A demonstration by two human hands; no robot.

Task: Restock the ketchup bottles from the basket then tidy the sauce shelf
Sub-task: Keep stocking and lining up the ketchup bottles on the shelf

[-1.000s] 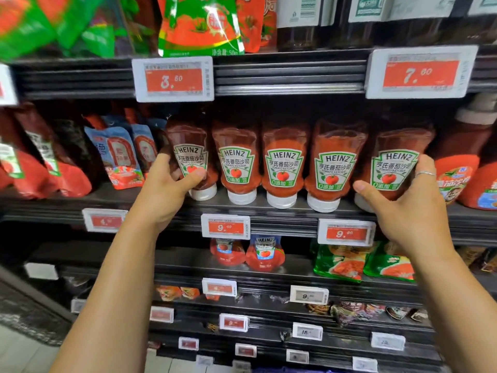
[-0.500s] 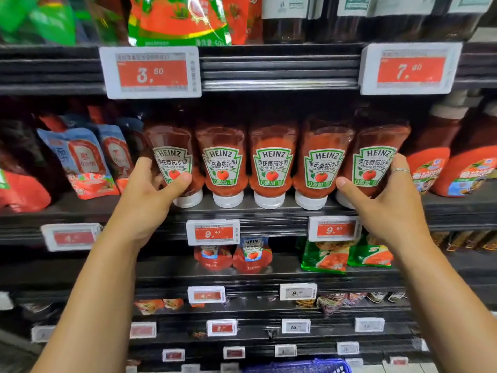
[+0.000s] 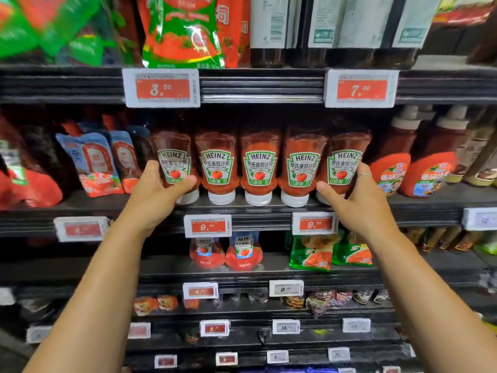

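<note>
Several red Heinz ketchup bottles stand cap-down in a row on the middle sauce shelf (image 3: 425,211). My left hand (image 3: 157,193) grips the leftmost ketchup bottle (image 3: 174,157), thumb across its lower label. My right hand (image 3: 355,200) grips the rightmost ketchup bottle (image 3: 345,154), with a ring on one finger. Between them stand three untouched bottles, the middle bottle (image 3: 259,168) facing forward. The basket is out of view.
Blue sauce pouches (image 3: 91,162) lean left of the row; red bottles with grey caps (image 3: 392,162) stand to the right. Price tags (image 3: 207,225) line the shelf edges. Smaller ketchup bottles (image 3: 243,251) and green packets (image 3: 312,251) sit one shelf below. Green-red pouches (image 3: 183,30) hang above.
Both hands keep their hold on the end bottles and the row looks a little tighter. The view has shifted, so the blue basket at the bottom edge is gone from sight.
</note>
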